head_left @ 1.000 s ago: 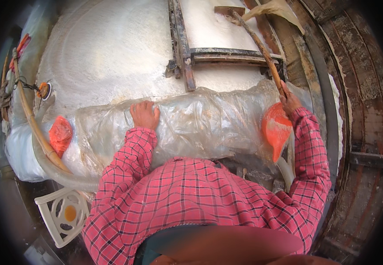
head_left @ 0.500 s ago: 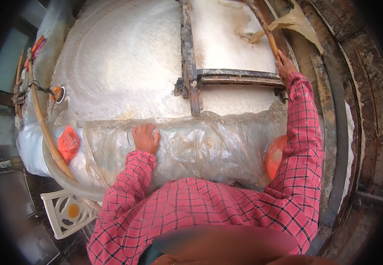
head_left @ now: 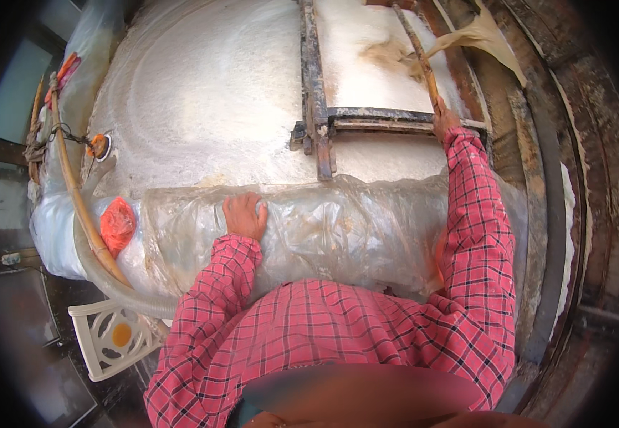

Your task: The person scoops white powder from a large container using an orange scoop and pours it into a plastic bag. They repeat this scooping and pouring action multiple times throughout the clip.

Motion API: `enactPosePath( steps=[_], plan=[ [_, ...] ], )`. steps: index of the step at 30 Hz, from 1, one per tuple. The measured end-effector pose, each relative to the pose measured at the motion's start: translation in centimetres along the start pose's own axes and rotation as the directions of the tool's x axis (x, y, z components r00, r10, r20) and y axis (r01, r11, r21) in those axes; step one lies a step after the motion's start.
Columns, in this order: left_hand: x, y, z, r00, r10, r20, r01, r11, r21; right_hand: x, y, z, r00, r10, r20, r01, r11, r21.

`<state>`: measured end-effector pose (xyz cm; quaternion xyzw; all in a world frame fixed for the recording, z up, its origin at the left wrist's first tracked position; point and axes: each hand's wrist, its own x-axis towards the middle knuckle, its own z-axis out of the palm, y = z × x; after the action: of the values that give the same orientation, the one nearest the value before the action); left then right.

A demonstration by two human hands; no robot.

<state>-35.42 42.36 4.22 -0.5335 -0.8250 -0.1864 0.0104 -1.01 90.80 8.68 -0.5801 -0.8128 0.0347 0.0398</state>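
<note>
My right hand [head_left: 446, 120] is closed around the near end of a long wooden stick [head_left: 423, 60]. It reaches away over a whitish surface [head_left: 356, 53], close to a dark wooden frame [head_left: 381, 116]. A murky brown patch [head_left: 393, 57] shows in the white beside the stick's far part. My left hand [head_left: 246, 216] lies with fingers spread on a padded ledge wrapped in clear plastic sheet [head_left: 324, 232]. It holds nothing.
At the left, a bamboo pole [head_left: 85, 221] runs beside a clear hose [head_left: 135, 299] and a red plastic bundle [head_left: 118, 225]. A cream plastic stool [head_left: 110, 339] stands below. Beams [head_left: 548, 143] line the right, where a tan sheet [head_left: 484, 39] hangs.
My right hand has moved left and slightly nearer, bringing the stick with it. The brown patch has spread in the white. My left hand still rests on the plastic.
</note>
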Motion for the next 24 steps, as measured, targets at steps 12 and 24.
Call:
enactPosePath(
  steps=[12, 24],
  plan=[
    [-4.3, -2.4, 0.8, 0.99, 0.061, -0.129, -0.057, 0.998, 0.038, -29.4, 0.1, -6.5, 0.994, -0.023, 0.11, -0.006, 0.966, 0.257],
    [-5.0, -3.0, 0.9, 0.998, -0.019, 0.054, 0.013, 0.994, 0.108, -52.0, -4.0, -18.9, 0.865, 0.229, 0.446, -0.417, 0.823, 0.386]
  ],
)
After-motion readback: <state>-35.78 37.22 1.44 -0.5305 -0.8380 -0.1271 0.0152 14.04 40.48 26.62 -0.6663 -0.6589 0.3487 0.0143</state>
